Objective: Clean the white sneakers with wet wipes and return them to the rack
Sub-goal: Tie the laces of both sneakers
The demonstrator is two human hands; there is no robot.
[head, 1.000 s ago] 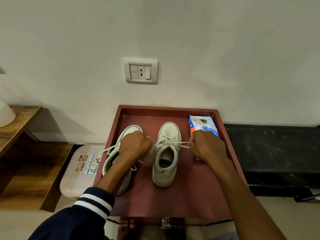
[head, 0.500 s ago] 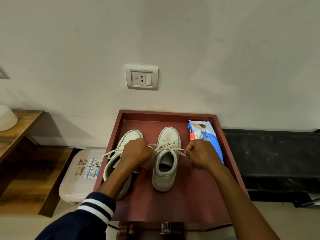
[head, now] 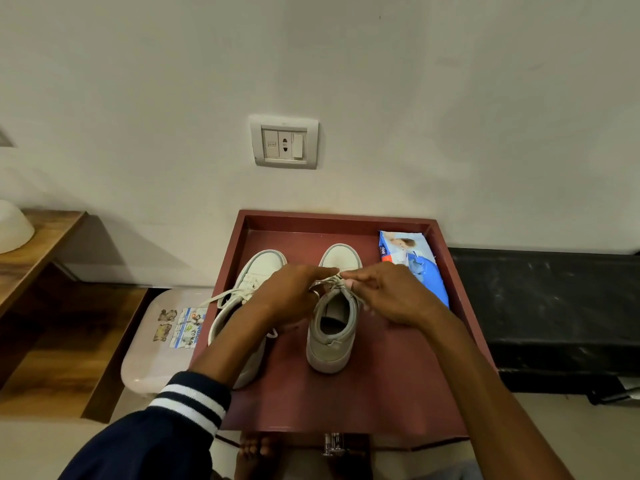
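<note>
A pale wall (head: 450,98) with a socket plate (head: 284,142) rises behind a dark red tray (head: 346,403), on which the two white sneakers stand side by side with toes toward the wall, the left sneaker (head: 258,268) partly hidden under the forearm and the right sneaker (head: 332,344) near the tray's middle. A blue pack of wet wipes (head: 415,265) lies flat in the tray's far right corner, just beside the right sneaker. Over that shoe's tongue the left hand (head: 291,296) and right hand (head: 391,296) meet, each with fingertips pinching its laces (head: 332,282).
</note>
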